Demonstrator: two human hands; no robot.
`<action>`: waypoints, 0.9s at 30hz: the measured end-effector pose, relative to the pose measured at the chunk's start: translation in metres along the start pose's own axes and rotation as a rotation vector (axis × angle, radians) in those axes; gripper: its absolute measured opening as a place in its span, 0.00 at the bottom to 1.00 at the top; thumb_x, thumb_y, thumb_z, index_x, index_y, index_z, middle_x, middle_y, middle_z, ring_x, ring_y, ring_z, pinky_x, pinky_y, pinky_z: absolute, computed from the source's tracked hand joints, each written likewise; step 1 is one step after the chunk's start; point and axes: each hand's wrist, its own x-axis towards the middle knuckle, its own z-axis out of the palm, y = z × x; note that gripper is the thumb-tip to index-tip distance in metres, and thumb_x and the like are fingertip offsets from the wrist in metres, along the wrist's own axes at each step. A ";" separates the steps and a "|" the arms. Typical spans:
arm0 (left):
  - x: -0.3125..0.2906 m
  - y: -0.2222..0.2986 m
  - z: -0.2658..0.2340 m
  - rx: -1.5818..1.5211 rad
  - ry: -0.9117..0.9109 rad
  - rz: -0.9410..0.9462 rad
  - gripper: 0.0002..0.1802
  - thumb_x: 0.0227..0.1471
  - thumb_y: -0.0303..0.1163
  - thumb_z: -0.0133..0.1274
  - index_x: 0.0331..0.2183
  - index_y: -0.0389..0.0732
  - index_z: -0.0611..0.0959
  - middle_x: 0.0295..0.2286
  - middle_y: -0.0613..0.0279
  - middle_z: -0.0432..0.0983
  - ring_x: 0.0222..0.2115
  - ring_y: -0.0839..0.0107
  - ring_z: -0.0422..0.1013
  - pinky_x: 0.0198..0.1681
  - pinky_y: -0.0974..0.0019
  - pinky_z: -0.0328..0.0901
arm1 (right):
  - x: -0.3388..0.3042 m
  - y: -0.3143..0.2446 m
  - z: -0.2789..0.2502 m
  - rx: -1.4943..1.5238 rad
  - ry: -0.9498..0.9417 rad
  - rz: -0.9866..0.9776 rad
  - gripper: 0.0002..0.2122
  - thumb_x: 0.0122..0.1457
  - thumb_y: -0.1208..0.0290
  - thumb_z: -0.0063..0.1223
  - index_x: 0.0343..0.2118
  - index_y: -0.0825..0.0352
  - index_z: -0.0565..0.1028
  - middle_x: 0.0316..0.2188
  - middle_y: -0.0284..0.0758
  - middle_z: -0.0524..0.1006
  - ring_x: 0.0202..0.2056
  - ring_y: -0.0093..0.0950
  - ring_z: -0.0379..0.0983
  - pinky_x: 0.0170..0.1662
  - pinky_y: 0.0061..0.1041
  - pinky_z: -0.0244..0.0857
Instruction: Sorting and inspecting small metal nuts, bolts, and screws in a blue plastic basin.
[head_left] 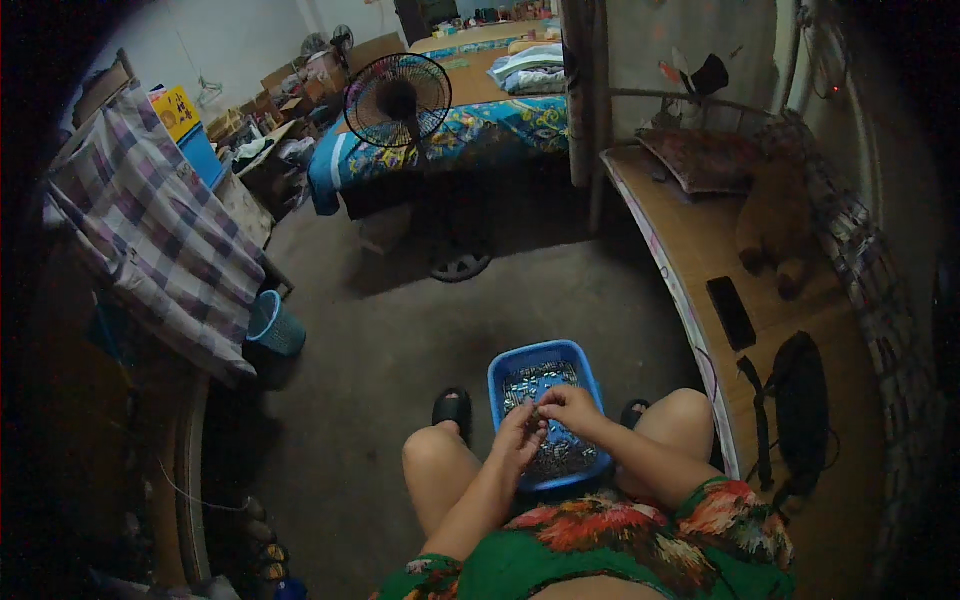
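Between my knees is a blue plastic basin with many small metallic-looking pieces spread inside. Above its middle, my left hand and my right hand meet at the fingertips. Both hands are closed, fingers bent and pinched together. Whatever sits between the fingers is too small and dark to make out. The pieces lie around and below my hands, some hidden by them.
A bed with a bamboo mat runs along my right, holding a black phone, a dark bag and a brown plush toy. Ahead stands a fan before another bed. A teal wastebasket is at left.
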 end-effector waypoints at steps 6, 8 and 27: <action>-0.005 0.004 0.004 0.047 -0.086 0.068 0.12 0.48 0.40 0.48 0.28 0.40 0.72 0.22 0.64 0.69 0.20 0.75 0.65 0.18 0.77 0.59 | -0.007 -0.013 0.000 0.125 0.006 -0.006 0.06 0.45 0.75 0.52 0.28 0.68 0.72 0.25 0.31 0.73 0.28 0.19 0.68 0.31 0.19 0.62; -0.008 0.009 0.012 0.084 -0.052 0.074 0.11 0.48 0.39 0.49 0.27 0.41 0.72 0.20 0.64 0.69 0.19 0.75 0.65 0.19 0.76 0.60 | -0.006 -0.009 0.001 0.054 0.030 -0.030 0.06 0.45 0.74 0.52 0.27 0.68 0.72 0.24 0.31 0.73 0.28 0.19 0.68 0.31 0.19 0.62; -0.006 0.007 0.007 0.181 -0.086 0.103 0.09 0.47 0.35 0.49 0.28 0.40 0.71 0.21 0.64 0.68 0.19 0.74 0.65 0.19 0.75 0.60 | -0.007 -0.017 -0.001 0.166 -0.020 0.062 0.07 0.45 0.71 0.54 0.25 0.67 0.71 0.20 0.31 0.71 0.22 0.19 0.66 0.24 0.19 0.59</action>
